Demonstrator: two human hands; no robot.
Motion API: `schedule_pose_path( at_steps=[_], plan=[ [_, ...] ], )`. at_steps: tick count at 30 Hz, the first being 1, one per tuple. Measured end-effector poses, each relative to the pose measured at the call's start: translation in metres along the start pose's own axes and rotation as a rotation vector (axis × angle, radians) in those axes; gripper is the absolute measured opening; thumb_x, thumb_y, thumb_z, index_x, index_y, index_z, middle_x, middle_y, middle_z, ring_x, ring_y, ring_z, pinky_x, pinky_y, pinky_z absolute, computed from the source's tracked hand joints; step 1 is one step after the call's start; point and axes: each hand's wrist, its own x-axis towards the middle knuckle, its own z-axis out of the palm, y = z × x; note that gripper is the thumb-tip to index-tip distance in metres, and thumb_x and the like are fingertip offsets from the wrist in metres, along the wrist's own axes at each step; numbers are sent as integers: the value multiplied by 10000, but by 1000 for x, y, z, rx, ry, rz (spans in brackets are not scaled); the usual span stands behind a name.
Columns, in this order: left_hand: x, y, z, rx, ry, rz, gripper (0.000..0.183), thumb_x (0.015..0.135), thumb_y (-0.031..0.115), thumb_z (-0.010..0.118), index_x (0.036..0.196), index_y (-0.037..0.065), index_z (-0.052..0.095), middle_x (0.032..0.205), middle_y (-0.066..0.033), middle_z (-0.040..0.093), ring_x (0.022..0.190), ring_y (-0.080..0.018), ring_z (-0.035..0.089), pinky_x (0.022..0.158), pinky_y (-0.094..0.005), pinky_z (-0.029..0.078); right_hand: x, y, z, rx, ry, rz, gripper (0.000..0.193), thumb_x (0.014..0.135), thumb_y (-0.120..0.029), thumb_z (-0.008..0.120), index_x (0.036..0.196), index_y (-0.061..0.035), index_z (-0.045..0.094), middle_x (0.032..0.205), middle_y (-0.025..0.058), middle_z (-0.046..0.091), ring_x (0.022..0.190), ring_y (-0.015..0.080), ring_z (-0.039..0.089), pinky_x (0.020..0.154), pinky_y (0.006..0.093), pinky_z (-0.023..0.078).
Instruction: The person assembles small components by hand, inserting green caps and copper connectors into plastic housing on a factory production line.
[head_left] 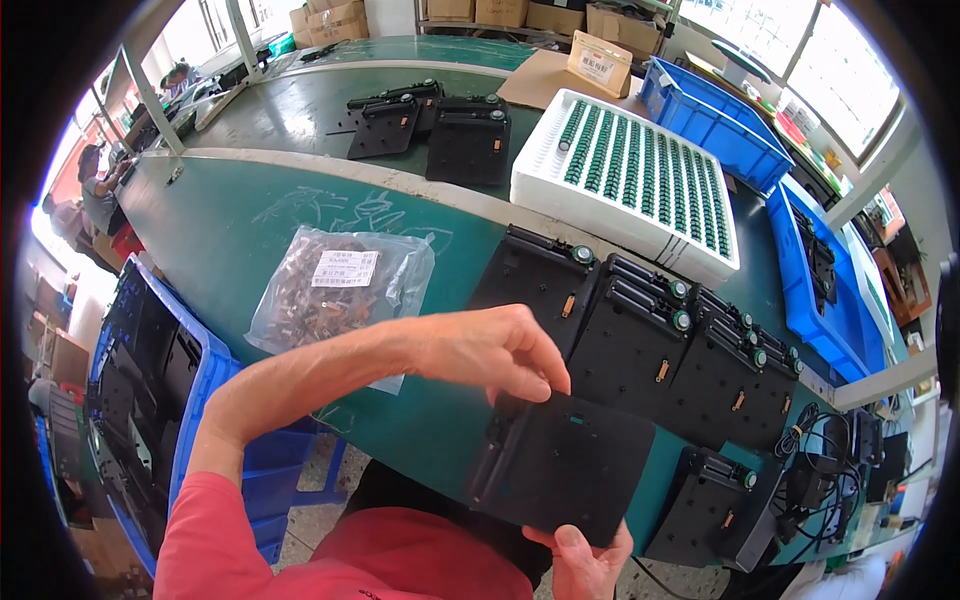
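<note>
Two bare hands showed in the head view, both at a single black panel (590,465) that was tilted above the person's lap, by the near edge of the green bench (210,215). The right hand (590,565) gripped its lower edge, thumb in front and the fingers partly hidden. The left hand (490,350) was curled nearly closed at the upper edge; whether it pinched the panel or some small part there could not be told.

The row of panels (635,345) beyond carried round green-rimmed parts and copper-coloured pieces, as did a separate panel (695,510) to the right; these looked finished for this stage. The held one showed neither fitting on its visible face, so it was probably at an early point, though its left side was blurred. Plenty seemed left: more dark panels in the blue crate (215,370), a heap of small metal parts inside the plastic bag (400,285), and long rows of green-rimmed parts in the white foam tray (565,207).
</note>
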Motion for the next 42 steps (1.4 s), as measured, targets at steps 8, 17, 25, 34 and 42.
schedule_pose_path(
  at_steps=[8,17,25,34,42],
  plan=[
    [51,31,-9,493,-405,201,273,798,102,614,1035,-13,684,869,-127,690,790,-218,648,715,-332,493,-15,3,17,-82,108,15,617,821,83,669,1359,-35,392,1067,126,650,883,188,656,665,302,578],
    [78,53,26,685,-613,213,115,656,34,550,687,-60,611,590,-176,513,579,-288,520,572,-409,427,-34,51,6,22,-113,200,380,935,-78,606,1292,-20,489,1004,182,677,840,241,687,705,331,575],
    [76,36,46,701,-516,224,123,641,20,548,579,-70,492,545,-197,388,545,-307,462,542,-440,389,-33,48,10,38,81,316,239,952,-187,607,997,41,664,886,164,703,752,227,692,661,317,568],
    [56,35,20,699,-15,642,171,698,74,717,838,-20,689,857,-163,620,871,-333,631,765,-405,506,-22,31,23,158,121,402,279,944,-210,625,967,66,665,828,166,701,685,219,687,614,298,563],
    [61,37,-130,742,833,441,189,763,-8,665,947,-8,711,870,-97,672,789,-187,652,713,-306,528,-25,41,13,45,141,348,363,919,-290,661,912,72,683,776,164,697,620,201,660,561,299,524]
  ],
)
